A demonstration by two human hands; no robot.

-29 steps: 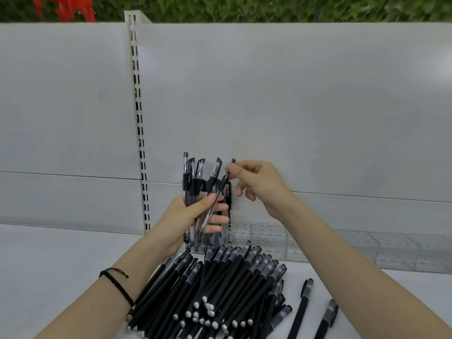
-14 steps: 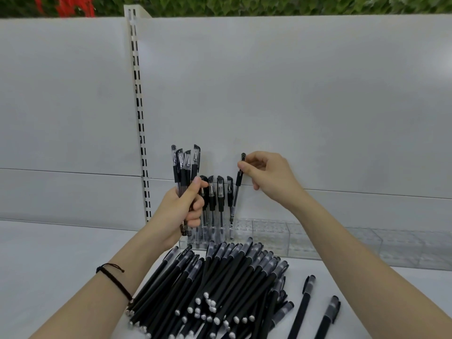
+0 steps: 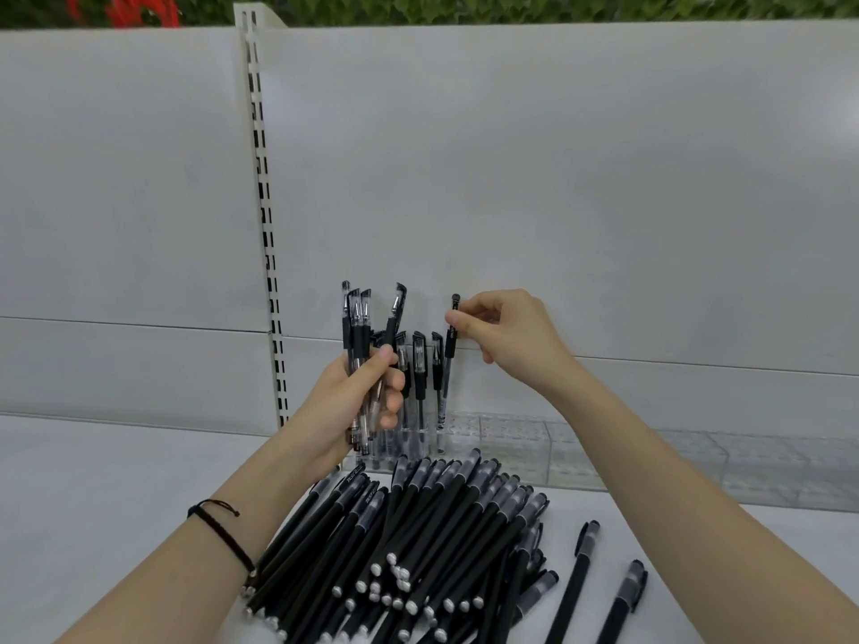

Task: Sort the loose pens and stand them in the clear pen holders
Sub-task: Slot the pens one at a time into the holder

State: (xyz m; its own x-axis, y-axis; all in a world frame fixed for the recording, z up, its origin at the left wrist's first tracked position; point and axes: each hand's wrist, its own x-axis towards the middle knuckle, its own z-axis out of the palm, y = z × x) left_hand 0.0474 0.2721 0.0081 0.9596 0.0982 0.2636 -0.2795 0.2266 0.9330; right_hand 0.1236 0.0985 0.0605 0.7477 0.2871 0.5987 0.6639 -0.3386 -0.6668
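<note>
Several clear-barrel pens (image 3: 354, 332) are bunched upright in L hand (image 3: 358, 402), fingers curled round them. R hand (image 3: 502, 337) pinches one pen (image 3: 450, 346) near its top, upright, lower end reaching into the clear pen holders (image 3: 604, 453) at back of worktop (image 3: 93, 504). Btwn the hands, standing pens (image 3: 419, 378) are partly hidden by L hand's bunch. Below both hands is a pile of black pens (image 3: 418, 541), w/ two stray pens (image 3: 576, 578) under R forearm.

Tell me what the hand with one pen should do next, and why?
Probably lower it straight down and let go. The right hand pinches the single pen upright at the clear pen holder; its top sits higher than the standing pens beside it, so it seems not fully in.
</note>
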